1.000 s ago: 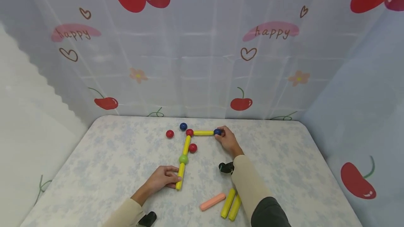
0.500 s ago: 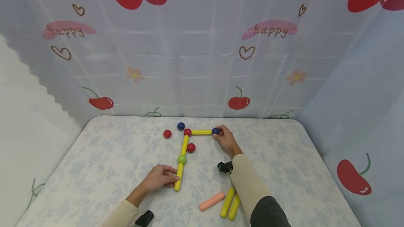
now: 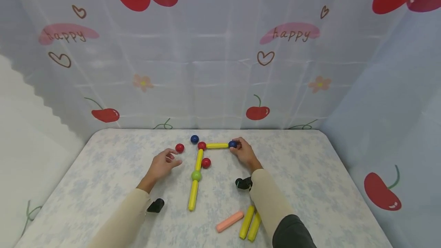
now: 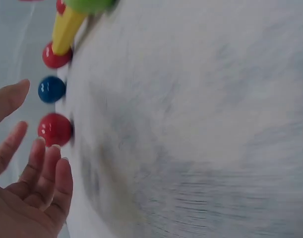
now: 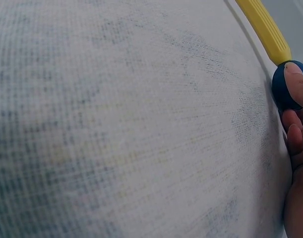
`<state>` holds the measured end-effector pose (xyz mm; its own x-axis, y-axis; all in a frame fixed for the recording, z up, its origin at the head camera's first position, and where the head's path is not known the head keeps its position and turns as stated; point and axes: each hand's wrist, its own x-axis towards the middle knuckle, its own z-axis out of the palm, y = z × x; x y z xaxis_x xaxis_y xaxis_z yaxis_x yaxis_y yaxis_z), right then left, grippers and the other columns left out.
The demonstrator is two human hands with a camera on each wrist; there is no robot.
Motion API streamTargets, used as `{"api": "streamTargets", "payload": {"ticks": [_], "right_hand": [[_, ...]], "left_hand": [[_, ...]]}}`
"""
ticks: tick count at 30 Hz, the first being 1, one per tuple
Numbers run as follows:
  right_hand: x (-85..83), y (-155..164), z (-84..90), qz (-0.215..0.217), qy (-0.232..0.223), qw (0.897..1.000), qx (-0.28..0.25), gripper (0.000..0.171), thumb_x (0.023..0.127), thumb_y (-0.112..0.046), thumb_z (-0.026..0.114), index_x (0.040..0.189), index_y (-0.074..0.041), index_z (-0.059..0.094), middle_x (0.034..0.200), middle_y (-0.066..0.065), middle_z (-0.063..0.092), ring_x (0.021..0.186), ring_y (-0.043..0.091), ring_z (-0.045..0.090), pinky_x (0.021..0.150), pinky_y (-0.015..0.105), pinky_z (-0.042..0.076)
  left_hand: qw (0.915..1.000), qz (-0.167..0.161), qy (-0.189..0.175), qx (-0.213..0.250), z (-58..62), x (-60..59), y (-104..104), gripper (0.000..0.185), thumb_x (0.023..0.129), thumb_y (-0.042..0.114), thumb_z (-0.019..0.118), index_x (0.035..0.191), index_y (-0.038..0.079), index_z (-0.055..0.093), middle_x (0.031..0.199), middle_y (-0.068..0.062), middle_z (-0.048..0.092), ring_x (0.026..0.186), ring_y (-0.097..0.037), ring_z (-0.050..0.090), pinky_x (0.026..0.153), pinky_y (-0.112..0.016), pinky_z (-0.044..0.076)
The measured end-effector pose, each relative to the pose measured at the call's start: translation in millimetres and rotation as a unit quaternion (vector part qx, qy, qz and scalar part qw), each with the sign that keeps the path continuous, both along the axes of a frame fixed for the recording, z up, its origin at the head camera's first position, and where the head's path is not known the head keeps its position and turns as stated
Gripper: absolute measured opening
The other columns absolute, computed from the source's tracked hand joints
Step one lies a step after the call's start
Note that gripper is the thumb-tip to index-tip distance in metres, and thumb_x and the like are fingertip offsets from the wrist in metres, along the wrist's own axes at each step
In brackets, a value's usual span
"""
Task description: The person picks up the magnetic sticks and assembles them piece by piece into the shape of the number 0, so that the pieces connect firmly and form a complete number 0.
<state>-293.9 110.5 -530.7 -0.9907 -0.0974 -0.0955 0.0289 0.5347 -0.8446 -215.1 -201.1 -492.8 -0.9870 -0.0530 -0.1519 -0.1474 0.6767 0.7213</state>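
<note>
The left hand (image 3: 162, 165) hovered with its fingers loosely spread and holding nothing, and the loose red ball (image 3: 179, 148) lay just beyond its fingertips, slightly toward the far edge of the tabletop (image 3: 303, 171); in the left wrist view that same red ball (image 4: 55, 129) sat just off the fingertips (image 4: 40, 154), apart from them, with a loose blue ball (image 4: 51, 89) next beyond it. This ball was far nearer to the left hand than to the right. The right hand (image 3: 244, 152) pinched the blue end ball (image 3: 232, 144), thumb and fingers curled round it, at the right end of a yellow rod (image 3: 217, 146) whose long axis ran sideways between the two hands to a red corner ball (image 3: 201, 146). From that corner a second yellow rod (image 3: 199, 159) ran back toward the person to a green ball (image 3: 196, 175), just right of the left hand, and a third yellow rod (image 3: 193, 195) carried the line on nearer. Another red ball (image 3: 206, 163) lay inside the corner, between the hands
</note>
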Motion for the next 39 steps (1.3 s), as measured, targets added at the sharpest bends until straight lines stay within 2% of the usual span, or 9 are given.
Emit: {"api": "streamTargets", "payload": {"ticks": [5,9,14,23,29,31,35,39], "right_hand": [[-0.3,0,-1.6,-0.003,-0.001,1.0,0.005,0.038,0.094,-0.02,0.064,0.13,-0.011,0.054,0.101,0.008,0.056,0.092,0.022,0.049,0.082,0.037,0.04],[0.4,-2,-1.6,-0.005,-0.001,1.0,0.007,0.038,0.094,-0.018,0.064,0.13,-0.011,0.054,0.103,0.008,0.057,0.093,0.022,0.05,0.083,0.037,0.041],[1.9,-3,-0.2,-0.004,-0.008,1.0,0.002,0.039,0.094,-0.019,0.065,0.13,-0.011,0.054,0.103,0.008,0.057,0.094,0.022,0.05,0.083,0.037,0.041],[2.3,1,-0.7,0.005,0.01,1.0,0.002,0.038,0.095,-0.019,0.063,0.13,-0.01,0.054,0.102,0.007,0.057,0.09,0.021,0.05,0.08,0.036,0.042],[0.9,-1,-2.7,0.004,0.009,1.0,0.002,0.037,0.094,-0.019,0.064,0.13,-0.01,0.054,0.1,0.007,0.057,0.089,0.021,0.05,0.08,0.036,0.042],[0.7,-2,-3.3,0.003,0.009,1.0,0.005,0.037,0.094,-0.02,0.063,0.129,-0.011,0.054,0.101,0.007,0.057,0.089,0.021,0.05,0.08,0.036,0.042],[0.3,-1,-3.9,0.006,0.006,1.0,0.01,0.037,0.095,-0.021,0.063,0.129,-0.011,0.053,0.103,0.007,0.057,0.092,0.021,0.051,0.082,0.036,0.043],[-0.2,2,-4.3,0.01,0.01,1.0,0.01,0.036,0.095,-0.021,0.062,0.129,-0.01,0.053,0.105,0.008,0.057,0.093,0.021,0.051,0.083,0.037,0.043]], "left_hand": [[0.9998,0.015,0.012,0.005,-9.7,-26.6,-3,0.05,0.086,0.023,0.074,0.124,0.007,0.048,0.119,-0.019,0.052,0.105,-0.034,0.053,0.088,-0.045,0.048],[0.9994,0.013,0.031,-0.001,-13.4,-38.9,-1,0.057,0.085,0.02,0.075,0.13,0.007,0.044,0.122,-0.022,0.047,0.104,-0.036,0.051,0.088,-0.047,0.046],[0.9994,0.013,0.028,-0.014,-15.2,-43.8,1,0.053,0.085,0.018,0.075,0.129,0.008,0.048,0.124,-0.022,0.044,0.104,-0.035,0.051,0.09,-0.047,0.045],[0.9992,-0.002,0.018,-0.034,-21.9,-45.8,1,0.041,0.087,0.017,0.073,0.123,0.01,0.055,0.115,-0.018,0.059,0.101,-0.031,0.054,0.089,-0.046,0.047],[0.9989,-0.012,0.005,-0.045,-17.2,-41.5,-3,0.04,0.088,0.02,0.071,0.123,0.01,0.056,0.119,-0.018,0.059,0.102,-0.031,0.056,0.087,-0.044,0.049],[0.9985,-0.027,0.007,-0.047,-16.0,-36.9,-6,0.039,0.088,0.02,0.071,0.123,0.009,0.057,0.118,-0.018,0.06,0.101,-0.03,0.057,0.085,-0.042,0.05],[0.9967,-0.061,0.006,-0.054,-12.7,-20.2,-10,0.037,0.085,0.016,0.073,0.119,0.008,0.059,0.113,-0.014,0.063,0.097,-0.026,0.059,0.08,-0.04,0.052],[0.9937,-0.096,-0.005,-0.058,-7.8,1.8,-12,0.034,0.082,0.011,0.075,0.113,0.012,0.061,0.108,-0.009,0.063,0.091,-0.022,0.058,0.076,-0.037,0.052]]}}
